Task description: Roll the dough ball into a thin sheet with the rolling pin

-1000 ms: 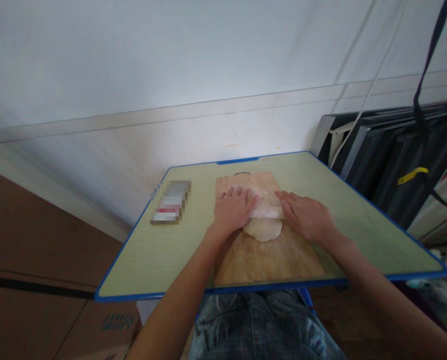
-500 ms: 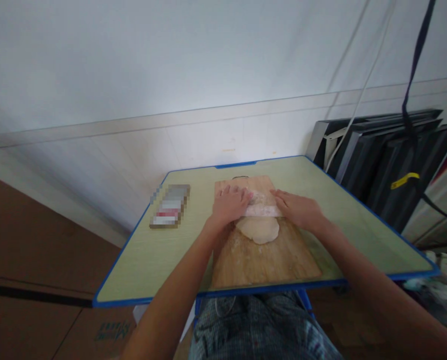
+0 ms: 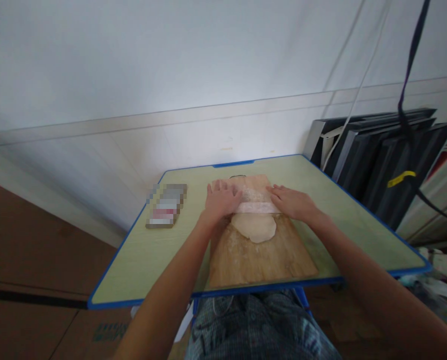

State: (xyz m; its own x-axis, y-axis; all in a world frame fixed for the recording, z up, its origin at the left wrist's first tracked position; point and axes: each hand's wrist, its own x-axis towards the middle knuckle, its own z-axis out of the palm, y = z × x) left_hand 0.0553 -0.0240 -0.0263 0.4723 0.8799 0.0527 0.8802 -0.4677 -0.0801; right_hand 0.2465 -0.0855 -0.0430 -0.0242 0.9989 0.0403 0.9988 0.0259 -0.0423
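Note:
A flat, roundish sheet of dough (image 3: pixel 254 228) lies on a wooden board (image 3: pixel 261 262) dusted with flour. Across the dough's far edge rests a pale, floury rolling pin (image 3: pixel 256 208), its two ends covered by my hands. On the left end, my left hand (image 3: pixel 223 197) lies with its fingers stretched forward and slightly spread. My right hand (image 3: pixel 291 201) rests flat over the right end, fingers extended and pointing inward. Both palms press on the pin from above without wrapping round it.
The board sits on a pale green table (image 3: pixel 133 270) with a blue rim. A blurred-out flat object (image 3: pixel 167 206) lies to the left. Behind the table stands a white wall (image 3: pixel 193 140). Dark panels (image 3: pixel 388 155) lean at the right, with a hanging strap (image 3: pixel 405 100) before them.
My left hand has shifted slightly left and forward, its fingers straighter. The pin has rolled a little away from me, showing more of the dough. The whole view has moved slightly.

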